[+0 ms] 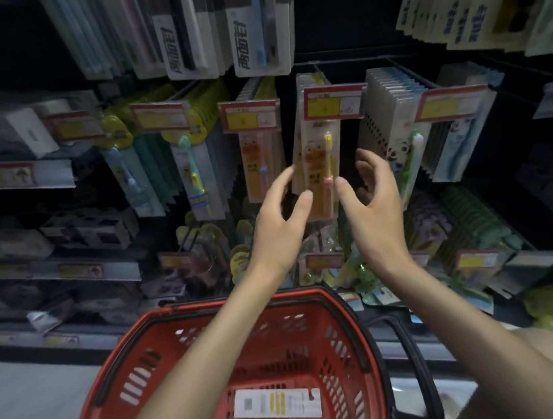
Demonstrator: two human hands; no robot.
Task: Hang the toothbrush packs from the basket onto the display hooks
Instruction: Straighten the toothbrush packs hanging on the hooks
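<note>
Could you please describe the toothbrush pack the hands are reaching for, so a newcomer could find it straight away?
Start at the red basket and follow both arms up to the hook row. Between the open left hand and right hand hangs an orange cartoon pack. Unlike its orange neighbour, it holds a yellow brush.

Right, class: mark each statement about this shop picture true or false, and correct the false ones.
1. The basket is blue. False: it is red.
2. Both hands are raised at an orange pack hanging under a price tag. True.
3. The left hand is gripping the basket handle. False: it is up by the pack, fingers spread.
4. A white label lies in the basket. True.
5. The right hand is closed in a fist. False: its fingers are open.
</note>
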